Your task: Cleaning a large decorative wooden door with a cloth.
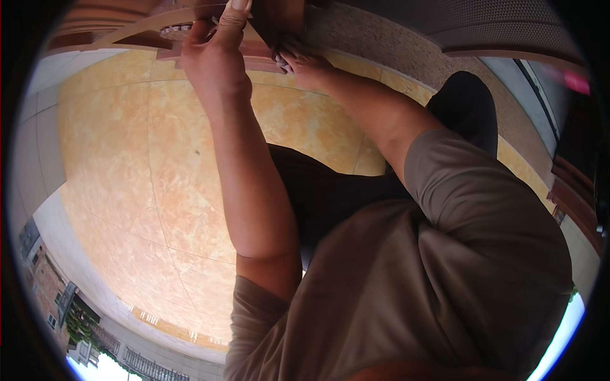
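Note:
My left hand [217, 62] is raised to the top edge of the view, at a reddish-brown panelled surface [119, 21], with its thumb up and its fingers partly hidden behind that surface's edge. Lower and to the right, my right hand [305, 64] touches the bottom part of the same brown structure, and a crumpled greyish cloth-like piece [283, 63] shows at its fingers. Whether the left hand grips the edge is not clear. A pale, scalloped ornament [176, 32] sits on the brown surface beside my left hand.
Yellow-orange marbled floor tiles [114, 157] spread below my arms. A speckled stone strip [362, 40] runs past my right hand. Upper right is a dark perforated panel [505, 24]. My dark-clad knee [464, 105] is bent near my right arm. A railing [150, 366] stands far off, lower left.

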Available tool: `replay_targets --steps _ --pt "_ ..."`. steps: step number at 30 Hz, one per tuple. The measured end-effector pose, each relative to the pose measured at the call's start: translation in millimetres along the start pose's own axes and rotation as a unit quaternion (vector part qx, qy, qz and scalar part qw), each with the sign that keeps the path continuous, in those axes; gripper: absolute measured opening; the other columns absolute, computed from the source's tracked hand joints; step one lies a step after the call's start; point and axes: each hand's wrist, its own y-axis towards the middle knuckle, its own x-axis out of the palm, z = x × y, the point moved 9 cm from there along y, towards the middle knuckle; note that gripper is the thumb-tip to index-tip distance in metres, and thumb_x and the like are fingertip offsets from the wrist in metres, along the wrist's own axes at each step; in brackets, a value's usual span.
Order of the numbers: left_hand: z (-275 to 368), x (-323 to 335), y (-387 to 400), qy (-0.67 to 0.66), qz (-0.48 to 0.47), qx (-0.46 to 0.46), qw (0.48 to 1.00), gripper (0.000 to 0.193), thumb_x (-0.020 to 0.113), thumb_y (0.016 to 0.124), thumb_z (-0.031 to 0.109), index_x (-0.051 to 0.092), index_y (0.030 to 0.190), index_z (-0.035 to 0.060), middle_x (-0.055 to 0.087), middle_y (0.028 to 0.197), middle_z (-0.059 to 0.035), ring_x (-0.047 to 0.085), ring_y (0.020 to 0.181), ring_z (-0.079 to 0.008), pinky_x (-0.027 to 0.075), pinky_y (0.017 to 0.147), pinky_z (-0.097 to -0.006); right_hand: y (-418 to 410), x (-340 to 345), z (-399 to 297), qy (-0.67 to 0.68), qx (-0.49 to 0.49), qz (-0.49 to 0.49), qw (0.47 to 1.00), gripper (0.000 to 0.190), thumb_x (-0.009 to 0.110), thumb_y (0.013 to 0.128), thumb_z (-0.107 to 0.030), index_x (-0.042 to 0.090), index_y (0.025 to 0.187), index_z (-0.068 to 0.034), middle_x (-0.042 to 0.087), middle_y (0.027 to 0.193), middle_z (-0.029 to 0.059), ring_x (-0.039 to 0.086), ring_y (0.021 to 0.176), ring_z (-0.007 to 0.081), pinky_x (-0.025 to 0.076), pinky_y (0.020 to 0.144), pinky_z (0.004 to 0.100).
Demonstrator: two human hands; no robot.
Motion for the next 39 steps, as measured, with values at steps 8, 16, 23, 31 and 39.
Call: replay_targets --steps 8,16,23,31,39 --pt "-14.7 -15.5 9.9 -0.006 0.04 -0.016 0.999 0.046 0.087 0.084 0.027 0.071 0.113 -0.005 0.07 0.096 -0.0096 0.066 0.091 -0.0184 0.058 0.091 -0.0348 -4.9 -4.4 -6.0 -0.01 -0.045 0.034 0.998 0.069 0.056 0.097 -0.019 0.028 0.16 -0.014 0.042 0.16 0.0119 0.05 0.14 0.0303 0.046 0.11 0.0426" --pt "7.4 9.6 -8.4 -0.018 0.014 0.028 0.999 0.043 0.076 0.095 0.027 0.07 0.13 0.0028 0.068 0.096 0.0026 0.058 0.085 -0.0086 0.044 0.078 -0.0247 12.4 5.7 3.0 -0.067 -0.051 -0.037 0.996 0.066 0.051 0.1 -0.025 0.027 0.16 -0.01 0.039 0.161 0.014 0.036 0.15 0.0297 0.035 0.12 0.0446" --pt "-11.6 -7.6 6.3 -0.007 0.01 -0.017 1.0 0.042 0.078 0.093 0.031 0.072 0.124 0.0026 0.067 0.094 0.0013 0.058 0.084 -0.0096 0.045 0.078 -0.025 8.0 4.3 13.4 -0.024 -0.022 -0.015 0.999 0.071 0.052 0.101 -0.028 0.023 0.163 -0.012 0.027 0.168 0.0125 0.027 0.155 0.0274 0.033 0.122 0.0416" --pt "1.9 1.9 -1.7 -0.014 0.022 0.01 1.0 0.043 0.078 0.093 0.032 0.072 0.121 0.0012 0.068 0.093 0.0006 0.06 0.084 -0.0103 0.046 0.079 -0.0254 4.8 12.2 11.8 0.109 0.03 -0.017 0.993 0.073 0.066 0.089 -0.023 0.038 0.156 -0.013 0.041 0.16 0.0164 0.053 0.137 0.0328 0.048 0.109 0.0415" --pt "-1.7 -1.3 3.7 0.018 -0.008 0.02 1.0 0.042 0.078 0.093 0.031 0.072 0.123 0.0024 0.067 0.091 0.0014 0.056 0.08 -0.0081 0.042 0.073 -0.0238 -2.9 -9.8 28.0 0.213 0.082 0.228 0.947 0.026 0.068 0.085 -0.019 0.068 0.107 -0.007 0.069 0.111 0.0171 0.068 0.104 0.0364 0.056 0.088 0.0444"
